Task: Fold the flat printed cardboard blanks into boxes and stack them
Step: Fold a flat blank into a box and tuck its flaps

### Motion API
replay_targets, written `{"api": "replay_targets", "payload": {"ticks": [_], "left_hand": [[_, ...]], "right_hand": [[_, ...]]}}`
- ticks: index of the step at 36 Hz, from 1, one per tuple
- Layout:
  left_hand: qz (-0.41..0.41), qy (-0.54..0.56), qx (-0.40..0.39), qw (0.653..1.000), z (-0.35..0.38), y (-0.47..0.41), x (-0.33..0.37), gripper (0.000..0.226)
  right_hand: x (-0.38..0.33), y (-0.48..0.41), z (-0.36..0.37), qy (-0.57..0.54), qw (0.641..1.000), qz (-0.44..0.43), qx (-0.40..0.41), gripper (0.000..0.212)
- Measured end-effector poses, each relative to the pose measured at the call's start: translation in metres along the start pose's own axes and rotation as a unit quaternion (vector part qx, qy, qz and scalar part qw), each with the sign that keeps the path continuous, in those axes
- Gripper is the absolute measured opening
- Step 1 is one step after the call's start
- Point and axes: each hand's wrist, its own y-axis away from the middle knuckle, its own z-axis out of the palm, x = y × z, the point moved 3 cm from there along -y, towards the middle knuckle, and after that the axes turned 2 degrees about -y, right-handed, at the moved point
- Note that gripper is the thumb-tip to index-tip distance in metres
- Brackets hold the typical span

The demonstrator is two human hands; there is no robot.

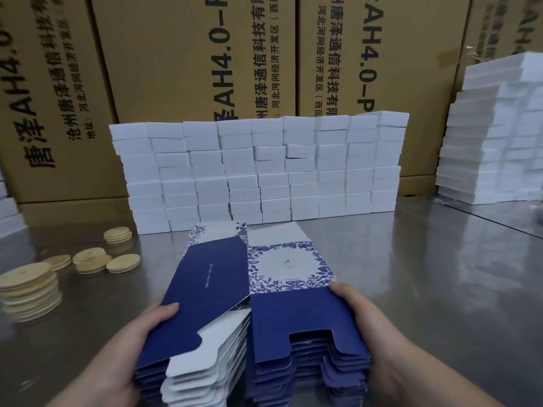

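Left hand (129, 348) and right hand (379, 333) grip a thick stack of blanks (279, 318) by its sides — thumbs pressed on top

I'm seeing the blanks (217, 277) showing navy blue panels beside a white panel ringed with blue leaf-and-flower print. Behind them the folded boxes (258, 168) are showing plain white. The cartons (164, 54) are reading brown with black lettering, the discs (29, 292) pale tan, the table (426, 274) glinting grey.
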Motion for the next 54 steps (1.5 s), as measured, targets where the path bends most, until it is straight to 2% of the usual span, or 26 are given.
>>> {"api": "replay_targets", "payload": {"ticks": [4,7,10,15,20,24,29,35,38,41,48,54], "left_hand": [[-0.002,0.058,-0.056,0.997,0.025,0.004,-0.001,0.020],[0.004,0.093,-0.069,0.993,0.040,-0.002,-0.004,0.026],[0.013,0.117,-0.049,0.992,0.051,-0.010,-0.002,0.024],[0.026,0.161,-0.048,0.985,0.050,-0.019,-0.008,0.026],[0.027,0.161,-0.078,0.984,0.047,-0.022,-0.011,0.044],[0.045,0.144,-0.101,0.983,0.048,-0.024,-0.011,0.038],[0.055,0.154,-0.080,0.983,0.044,-0.029,-0.013,0.030],[0.067,0.157,-0.099,0.980,0.048,-0.023,-0.009,0.035],[0.064,0.166,-0.084,0.981,0.047,-0.023,-0.008,0.041],[0.057,0.164,-0.066,0.983,0.047,-0.019,-0.006,0.039],[0.067,0.152,-0.054,0.985,0.046,-0.014,-0.006,0.036],[0.086,0.126,-0.079,0.985,0.050,-0.010,-0.004,0.042]], "right_hand": [[-0.012,-0.013,-0.013,0.004,0.997,-0.041,0.071,0.039],[-0.024,-0.024,-0.025,0.035,0.991,-0.057,0.114,0.032],[-0.031,-0.037,-0.033,0.057,0.988,-0.063,0.128,0.028],[-0.031,-0.055,-0.044,0.064,0.990,-0.067,0.107,0.029],[-0.031,-0.059,-0.058,0.014,0.994,-0.091,0.065,0.049],[-0.033,-0.056,-0.054,0.026,0.995,-0.086,0.037,0.048],[-0.031,-0.059,-0.050,0.054,0.994,-0.097,-0.004,0.037],[-0.031,-0.059,-0.048,0.033,0.994,-0.101,-0.018,0.051],[-0.031,-0.057,-0.047,0.039,0.993,-0.107,-0.007,0.049],[-0.031,-0.055,-0.047,0.044,0.994,-0.099,0.028,0.040],[-0.033,-0.051,-0.046,0.049,0.993,-0.090,0.065,0.036],[-0.037,-0.050,-0.043,0.036,0.995,-0.074,0.054,0.044]]}}
